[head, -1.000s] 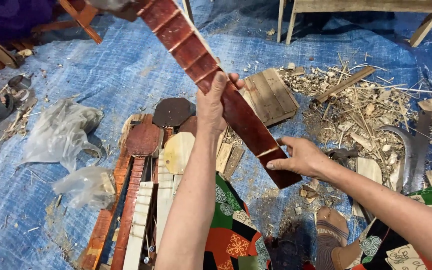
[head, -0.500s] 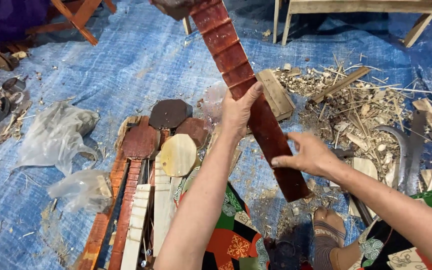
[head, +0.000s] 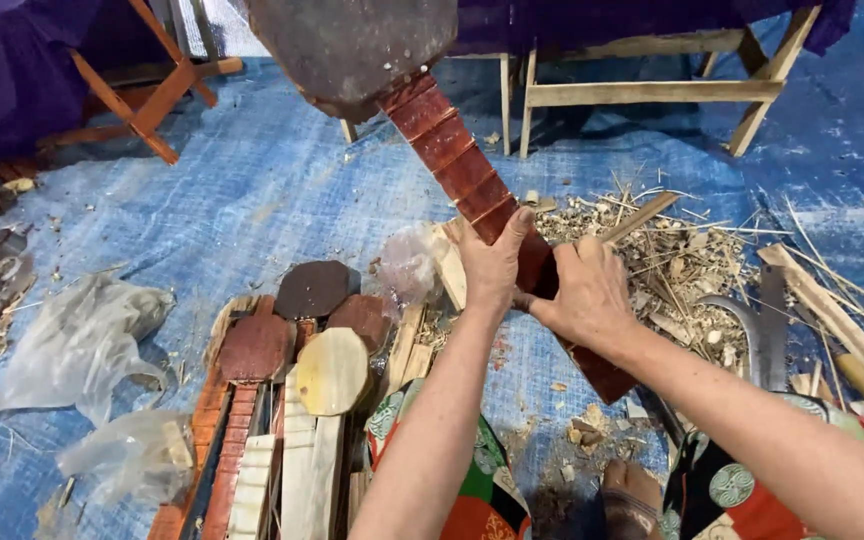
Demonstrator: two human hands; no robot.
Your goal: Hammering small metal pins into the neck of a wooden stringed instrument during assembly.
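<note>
I hold up a long reddish-brown wooden instrument neck (head: 457, 165) with pale fret lines and a dark octagonal head (head: 352, 45) at its far end. My left hand (head: 492, 262) grips it from the left side near the middle. My right hand (head: 584, 292) wraps it just below, touching the left. The neck slants from upper left down to lower right, its lower end (head: 607, 375) near my knee.
A pile of similar carved wooden pieces (head: 297, 400) lies on the blue tarp (head: 282, 190) at lower left. Clear plastic bags (head: 77, 345) sit further left. Wood shavings (head: 672, 260) and a curved blade (head: 752, 335) lie right. Wooden trestle legs (head: 652, 92) stand behind.
The wooden piece has risen and swung toward the camera, its head now filling the top. My right hand slid up from the lower end to meet my left.
</note>
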